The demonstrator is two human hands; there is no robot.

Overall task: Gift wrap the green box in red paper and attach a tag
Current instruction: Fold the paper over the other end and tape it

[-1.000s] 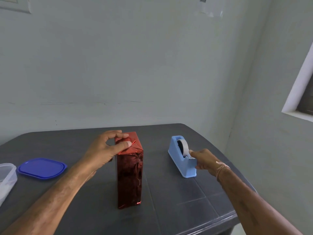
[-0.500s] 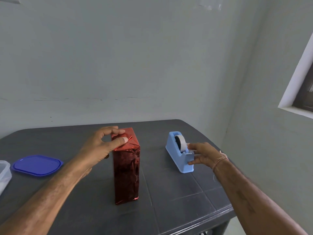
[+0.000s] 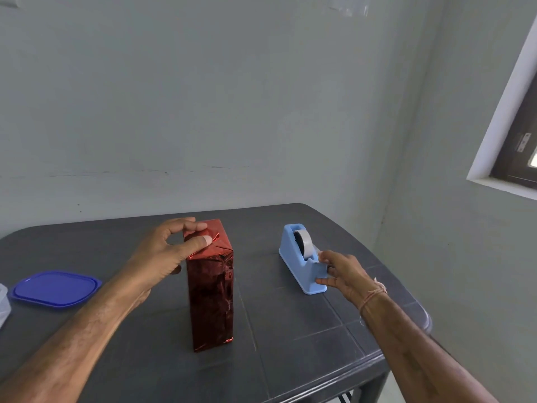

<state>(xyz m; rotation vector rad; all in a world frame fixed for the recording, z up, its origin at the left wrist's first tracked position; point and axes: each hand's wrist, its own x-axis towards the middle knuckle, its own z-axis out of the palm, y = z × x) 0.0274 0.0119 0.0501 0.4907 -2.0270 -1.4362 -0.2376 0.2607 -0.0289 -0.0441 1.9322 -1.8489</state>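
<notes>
The box, fully covered in shiny red paper (image 3: 210, 286), stands upright on end in the middle of the dark table (image 3: 290, 330). My left hand (image 3: 162, 254) holds its top, with the thumb pressing on the folded paper flaps and the fingers curled over the far edge. To the right sits a light blue tape dispenser (image 3: 299, 257) with a roll of clear tape. My right hand (image 3: 343, 271) is at its near cutter end, where finger and thumb pinch the loose tape end. No tag is visible.
A blue plastic lid (image 3: 55, 289) lies at the left, with the corner of a clear container (image 3: 3, 303) at the frame's edge. The table's front edge runs close below the box. A wall stands behind and a window frame (image 3: 499, 158) is at the right.
My right hand has slid from the tape roll down to the dispenser's cutter end. My left hand stays on the box top. The camera has shifted slightly.
</notes>
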